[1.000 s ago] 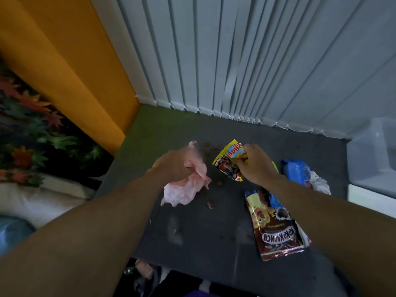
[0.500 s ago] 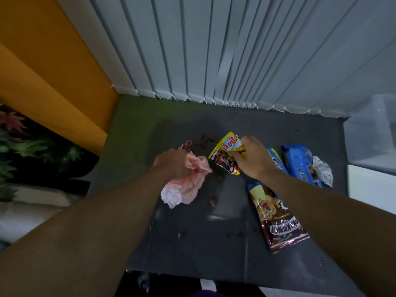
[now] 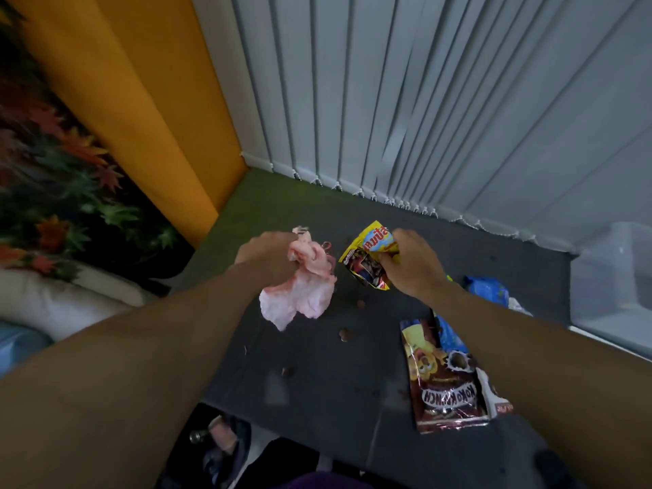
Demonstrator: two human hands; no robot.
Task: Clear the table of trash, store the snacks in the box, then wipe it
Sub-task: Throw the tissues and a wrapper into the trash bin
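Grey blinds back a dark tabletop (image 3: 317, 375). Left hand (image 3: 268, 255) is closed on a pink bag (image 3: 300, 294); right hand (image 3: 412, 266) pinches a yellow wrapper (image 3: 370, 255). Trash-clearing, I'd say: wrapper into bag next. Clear box (image 3: 614, 277) waits right, beyond the cereal packet (image 3: 444, 379).

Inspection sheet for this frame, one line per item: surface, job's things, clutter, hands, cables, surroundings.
Surface: dark table, scattered with brown crumbs.
Job's things: yellow snack packet held open; Koko Krunch packet lying flat; blue packet further right; translucent box at right edge.
Clutter: white wrapper beside the Koko Krunch packet.
Hands: left hand grips a pink crumpled bag; right hand grips the yellow snack packet.
Cables: nothing seen.
Surroundings: vertical blinds, orange wall, leaf-print cushion.
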